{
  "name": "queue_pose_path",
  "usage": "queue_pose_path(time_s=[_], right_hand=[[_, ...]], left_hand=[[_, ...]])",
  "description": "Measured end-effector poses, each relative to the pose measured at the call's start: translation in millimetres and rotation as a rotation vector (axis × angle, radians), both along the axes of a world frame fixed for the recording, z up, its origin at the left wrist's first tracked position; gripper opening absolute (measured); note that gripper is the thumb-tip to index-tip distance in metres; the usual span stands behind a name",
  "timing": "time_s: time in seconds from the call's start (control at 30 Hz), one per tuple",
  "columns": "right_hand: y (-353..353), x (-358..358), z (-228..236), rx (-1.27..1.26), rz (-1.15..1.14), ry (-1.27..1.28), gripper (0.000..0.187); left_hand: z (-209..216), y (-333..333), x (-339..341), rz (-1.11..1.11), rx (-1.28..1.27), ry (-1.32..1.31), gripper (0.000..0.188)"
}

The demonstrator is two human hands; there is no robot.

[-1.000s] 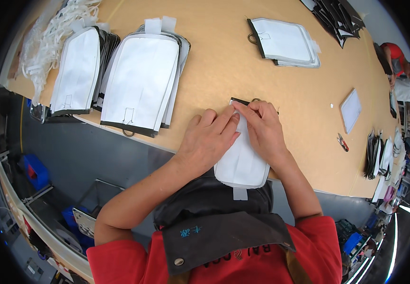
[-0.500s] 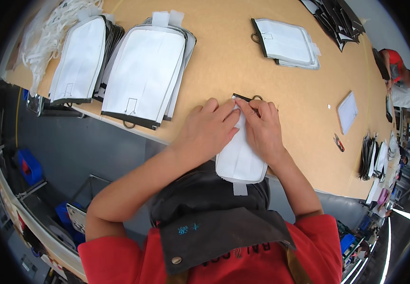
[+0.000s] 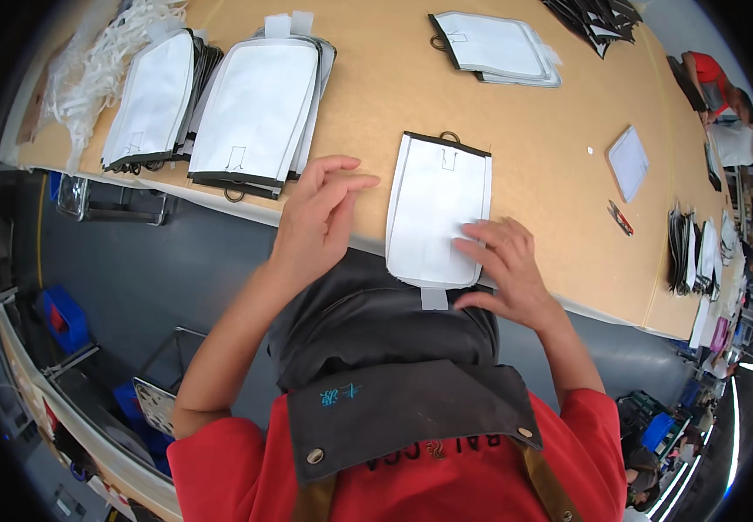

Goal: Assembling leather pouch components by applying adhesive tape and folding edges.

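Observation:
A white flat panel with rounded lower corners lies at the table's near edge. Black trim with a dark metal ring runs along its far end, and a pale tab sticks out over the near edge. Left of the panel, apart from it, my left hand is open and holds nothing. The fingers of my right hand are spread over the panel's lower right edge; whether they touch it I cannot tell.
Two stacks of similar panels stand at the left, beside a heap of white straps. Another small pile lies at the back. At the right are red-handled thread snips, a white pad and dark pieces.
Both hands have come off the panel's trimmed end. My left hand has moved left, my right hand nearer to me along the right side. The panel's white face and drawn mark now show.

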State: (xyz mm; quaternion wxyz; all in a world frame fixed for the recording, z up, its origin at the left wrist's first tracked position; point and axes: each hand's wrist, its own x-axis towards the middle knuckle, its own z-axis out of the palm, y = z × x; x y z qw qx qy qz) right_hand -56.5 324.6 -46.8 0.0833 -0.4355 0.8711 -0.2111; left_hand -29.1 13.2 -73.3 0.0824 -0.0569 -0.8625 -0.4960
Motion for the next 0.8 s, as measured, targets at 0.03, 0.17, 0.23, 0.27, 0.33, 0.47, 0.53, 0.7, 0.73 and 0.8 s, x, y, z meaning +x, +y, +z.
queue_pose_path(time_s=[0.03,0.17,0.23,0.27,0.33,0.47,0.53,0.7,0.73,0.8], right_hand=[[2,3,-7,0.009,0.02,0.038,0.058],[-4,0,-4,-0.283,-0.064,-0.076,0.032],[-7,-16,15,-0.64,-0.181,-0.326,0.028],[-11,-22,25,-0.811,-0.317,-0.446,0.018],[-5,-40,37,-1.095,-0.383,-0.65,0.013],[-1,-60,60,-1.383,-0.4,-0.869,0.021],[3,-63,58,-1.432,-0.413,-0.935,0.029],[7,-63,40,-1.555,-0.431,-1.063,0.023],[6,-62,37,-1.571,-0.441,-1.076,0.022],[8,-59,32,-1.574,-0.467,-1.099,0.022]], left_hand=[[2,2,3,0.011,0.006,-0.004,0.026],[13,7,11,0.07,0.077,-0.014,0.026],[19,9,10,0.085,0.189,0.008,0.026],[21,10,8,0.082,0.27,0.03,0.026],[30,19,2,0.053,0.392,0.04,0.027],[51,50,-3,0.03,0.465,0.042,0.04],[57,62,-4,-0.043,0.702,-0.068,0.044],[60,82,7,-0.114,0.874,-0.242,0.049],[59,83,9,-0.111,0.867,-0.213,0.05],[58,83,13,-0.096,0.899,-0.227,0.044]])
